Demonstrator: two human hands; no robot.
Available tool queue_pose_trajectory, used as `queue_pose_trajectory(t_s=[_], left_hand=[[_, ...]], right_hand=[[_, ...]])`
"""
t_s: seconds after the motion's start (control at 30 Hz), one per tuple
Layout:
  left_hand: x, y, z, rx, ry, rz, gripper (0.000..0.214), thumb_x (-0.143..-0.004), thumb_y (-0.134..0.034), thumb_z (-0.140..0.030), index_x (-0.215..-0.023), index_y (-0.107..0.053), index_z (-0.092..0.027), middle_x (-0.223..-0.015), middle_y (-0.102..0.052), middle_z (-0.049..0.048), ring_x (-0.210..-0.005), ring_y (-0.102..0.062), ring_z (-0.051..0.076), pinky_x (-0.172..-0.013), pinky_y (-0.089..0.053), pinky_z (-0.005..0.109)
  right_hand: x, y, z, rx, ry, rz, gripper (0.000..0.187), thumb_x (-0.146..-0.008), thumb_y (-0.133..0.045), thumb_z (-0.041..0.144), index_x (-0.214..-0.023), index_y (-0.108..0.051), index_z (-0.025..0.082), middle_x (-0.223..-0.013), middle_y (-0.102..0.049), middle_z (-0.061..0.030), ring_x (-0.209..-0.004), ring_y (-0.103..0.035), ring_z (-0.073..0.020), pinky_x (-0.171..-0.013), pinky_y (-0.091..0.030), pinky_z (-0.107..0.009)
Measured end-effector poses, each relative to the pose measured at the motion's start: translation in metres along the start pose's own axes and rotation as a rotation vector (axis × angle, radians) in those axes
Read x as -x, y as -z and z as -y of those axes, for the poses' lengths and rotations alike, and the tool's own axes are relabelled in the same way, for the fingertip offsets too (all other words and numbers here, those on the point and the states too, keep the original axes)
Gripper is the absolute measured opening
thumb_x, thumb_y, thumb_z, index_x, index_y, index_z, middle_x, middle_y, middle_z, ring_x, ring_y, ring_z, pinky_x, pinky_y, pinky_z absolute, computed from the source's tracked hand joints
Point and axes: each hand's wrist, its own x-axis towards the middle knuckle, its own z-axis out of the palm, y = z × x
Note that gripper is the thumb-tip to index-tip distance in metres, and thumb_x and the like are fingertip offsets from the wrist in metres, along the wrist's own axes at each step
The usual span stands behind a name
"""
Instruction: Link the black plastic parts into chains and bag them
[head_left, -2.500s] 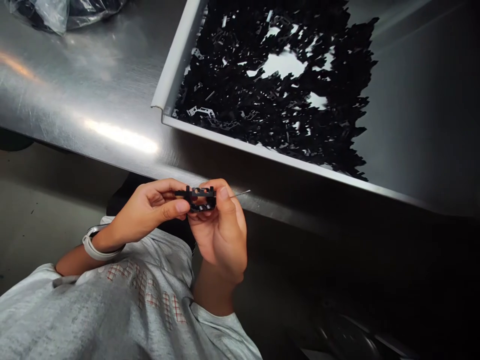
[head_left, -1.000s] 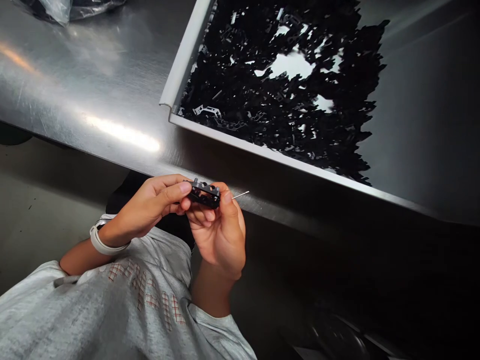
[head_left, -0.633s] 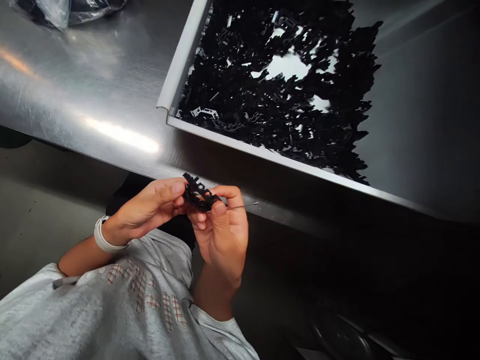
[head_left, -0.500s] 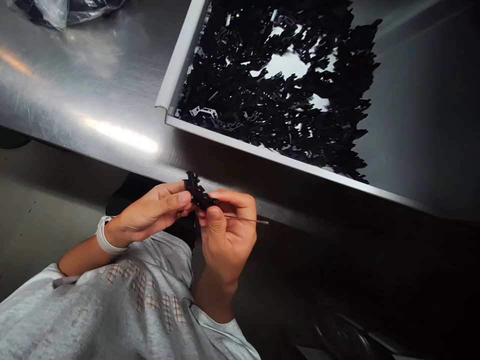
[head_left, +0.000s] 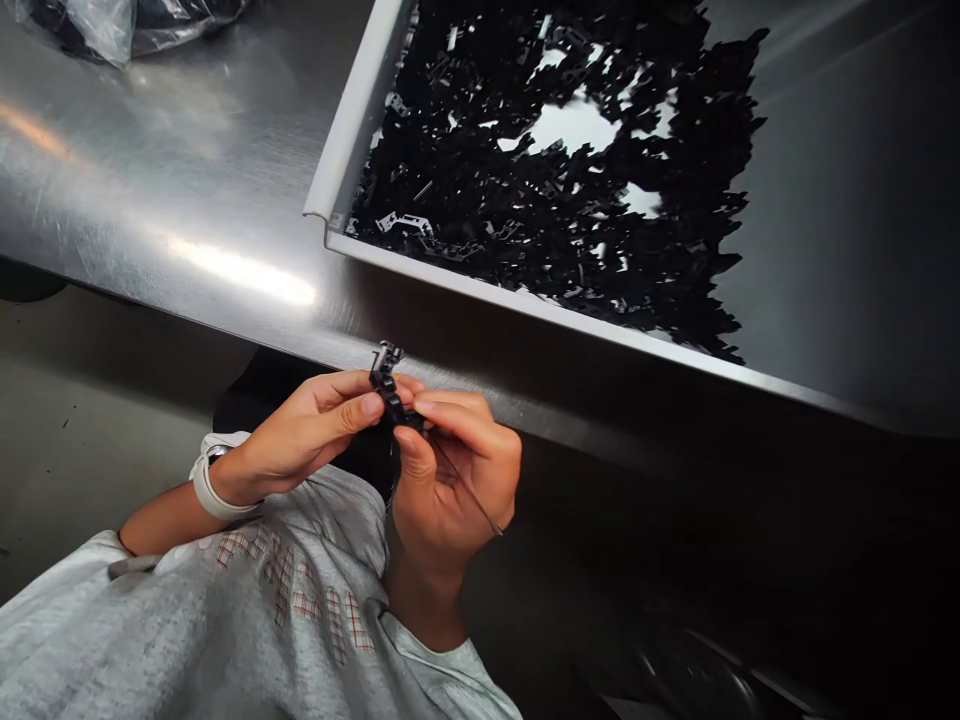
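Item one: a small black plastic part (head_left: pixel 388 392) with a row of holes, narrow and standing on end; it sits between both hands, just below the near edge of the steel table (head_left: pixel 165 200) as seen from the head camera, and its top end sticks up clear of the fingers.

Item two: left hand (head_left: pixel 300 430) — bare, fingers curled, pinching the part's side between thumb (head_left: pixel 366 406) and fingers; a white wristband (head_left: pixel 211 490) circles the wrist.

Item three: right hand (head_left: pixel 450 490) — bare, also closed on the part's lower end, thumb and forefinger at it; a thin dark pin (head_left: pixel 466 488) lies across the back of this hand's fingers, running from the part down toward the lower right, and its tip ends just past the knuckles.

Nearby: a shallow tray (head_left: pixel 525 312) with a pale rim, set on the steel table, its near corner up and to the left of the hands; a heap of black plastic parts (head_left: pixel 570 230) spreads across it, well apart from both hands. A clear plastic bag (head_left: pixel 97 25) lies at the table's far left corner. Below the hands: the person's grey T-shirt (head_left: pixel 285 610) with plaid lettering.
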Motion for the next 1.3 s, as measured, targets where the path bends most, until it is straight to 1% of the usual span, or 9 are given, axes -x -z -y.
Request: queue_pose_trajectory(t_s=[0.1,0.2,0.3,0.43,0.57,0.77,1.1,1.23,1.3], left_hand=[[0.000,-0.001,0.001,0.005,0.002,0.021,0.027,-0.078,-0.085,-0.047,-0.084,-0.080,-0.022,-0.097,-0.080,0.0056,-0.107,-0.071,0.023,-0.109,-0.046,0.038],[0.000,0.000,0.000,0.020,-0.048,0.052,0.028,-0.079,-0.084,-0.048,-0.083,-0.079,-0.020,-0.099,-0.080,0.0069,-0.112,-0.070,0.025,-0.110,-0.045,0.038],[0.001,0.004,-0.002,0.043,-0.112,0.107,0.022,-0.082,-0.082,-0.043,-0.078,-0.078,-0.022,-0.107,-0.080,0.0055,-0.118,-0.068,0.025,-0.113,-0.042,0.039],[0.002,0.010,-0.004,0.000,-0.151,0.191,0.019,-0.087,-0.077,-0.042,-0.082,-0.078,-0.025,-0.105,-0.080,0.0047,-0.120,-0.068,0.025,-0.113,-0.042,0.042],[0.002,0.014,-0.001,-0.058,-0.193,0.231,0.018,-0.089,-0.075,-0.042,-0.085,-0.079,-0.026,-0.104,-0.079,0.0049,-0.120,-0.067,0.026,-0.108,-0.046,0.041],[0.001,0.018,0.000,-0.098,-0.228,0.226,0.016,-0.087,-0.077,-0.042,-0.084,-0.080,-0.026,-0.100,-0.077,0.0022,-0.111,-0.069,0.023,-0.097,-0.049,0.035],[0.002,0.022,0.000,-0.175,-0.260,0.259,0.015,-0.088,-0.076,-0.043,-0.088,-0.082,-0.030,-0.096,-0.075,0.0021,-0.104,-0.067,0.019,-0.093,-0.048,0.031],[0.001,0.020,-0.004,-0.175,-0.270,0.210,0.013,-0.084,-0.081,-0.042,-0.085,-0.082,-0.029,-0.093,-0.075,0.0007,-0.092,-0.069,0.015,-0.087,-0.052,0.026],[0.006,0.021,-0.015,-0.259,-0.302,0.131,0.016,-0.082,-0.082,-0.044,-0.082,-0.082,-0.028,-0.091,-0.076,0.0011,-0.088,-0.070,0.014,-0.083,-0.054,0.024]], right_hand=[[-0.003,0.000,0.004,-0.028,-0.038,-0.047,0.022,-0.096,-0.069,0.022,-0.114,-0.069,0.034,-0.092,-0.059,-0.0005,-0.079,-0.056,-0.0155,-0.066,-0.049,-0.030],[-0.007,0.000,0.004,-0.096,0.008,-0.082,0.013,-0.098,-0.066,0.025,-0.110,-0.069,0.028,-0.087,-0.058,-0.0003,-0.074,-0.054,-0.0140,-0.061,-0.048,-0.027],[-0.009,0.002,0.003,-0.090,0.068,-0.070,0.015,-0.096,-0.066,0.018,-0.109,-0.069,0.024,-0.086,-0.060,0.0002,-0.073,-0.055,-0.0124,-0.059,-0.048,-0.024],[-0.005,0.004,0.001,-0.044,0.029,-0.003,0.021,-0.094,-0.068,0.014,-0.112,-0.068,0.026,-0.087,-0.062,0.0011,-0.071,-0.055,-0.0116,-0.060,-0.049,-0.023],[-0.003,0.005,0.002,-0.012,0.014,-0.001,0.024,-0.092,-0.069,0.012,-0.111,-0.067,0.026,-0.087,-0.062,0.0019,-0.070,-0.054,-0.0107,-0.061,-0.049,-0.022],[-0.005,0.004,0.006,-0.011,-0.004,-0.005,0.024,-0.092,-0.068,0.009,-0.109,-0.068,0.025,-0.087,-0.064,0.0026,-0.070,-0.056,-0.0096,-0.059,-0.048,-0.021],[0.000,0.004,0.013,-0.058,-0.114,-0.002,0.024,-0.093,-0.067,0.011,-0.108,-0.069,0.029,-0.083,-0.062,0.0034,-0.069,-0.056,-0.0102,-0.060,-0.049,-0.021],[-0.002,0.008,0.014,-0.084,-0.169,0.034,0.025,-0.094,-0.065,0.013,-0.112,-0.069,0.031,-0.082,-0.060,0.0043,-0.070,-0.058,-0.0092,-0.063,-0.050,-0.019],[-0.002,0.013,0.011,-0.053,-0.221,0.063,0.022,-0.097,-0.063,0.017,-0.113,-0.069,0.031,-0.085,-0.062,0.0040,-0.072,-0.061,-0.0086,-0.066,-0.051,-0.017]])
